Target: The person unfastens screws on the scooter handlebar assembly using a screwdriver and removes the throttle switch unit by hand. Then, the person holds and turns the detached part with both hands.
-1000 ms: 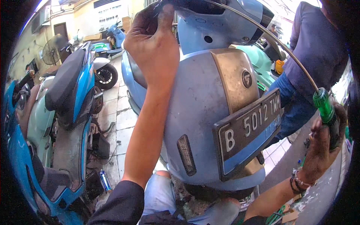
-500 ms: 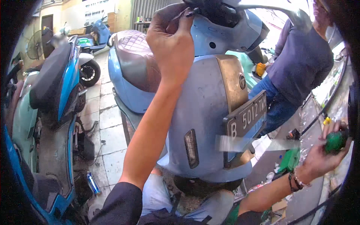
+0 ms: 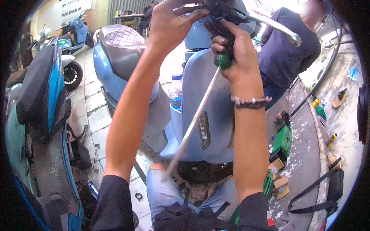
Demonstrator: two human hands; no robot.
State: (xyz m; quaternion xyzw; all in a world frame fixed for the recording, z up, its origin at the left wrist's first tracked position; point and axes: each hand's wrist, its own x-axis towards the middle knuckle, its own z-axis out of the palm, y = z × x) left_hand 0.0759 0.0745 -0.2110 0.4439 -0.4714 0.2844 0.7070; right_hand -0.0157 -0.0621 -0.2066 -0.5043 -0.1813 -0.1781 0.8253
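A light-blue scooter [image 3: 208, 92] stands before me, its front panel facing my knees. At the top edge, my left hand [image 3: 173, 29] is closed, thumb and fingers gripping a dark part of the handlebar [image 3: 223, 8]; its exact kind is partly hidden. Just right of it and below the handlebar, my right hand [image 3: 243, 52] is wrapped round the green-and-black handle of a long screwdriver [image 3: 196, 115]. The shaft points down toward my left knee, its tip blurred. A chrome lever [image 3: 273, 27] sticks out to the right above my right hand.
Another scooter with a black seat [image 3: 38, 84] stands close on the left. A person in a dark shirt [image 3: 293, 42] is at the upper right. On the right-hand ground lie a green toolbox [image 3: 282, 140], cardboard pieces [image 3: 281, 186] and a black bag [image 3: 333, 188].
My right hand has come up from the far lower right to the handlebar, carrying the screwdriver. My left hand stays at the handlebar. The view has shifted, and the number plate is out of sight.
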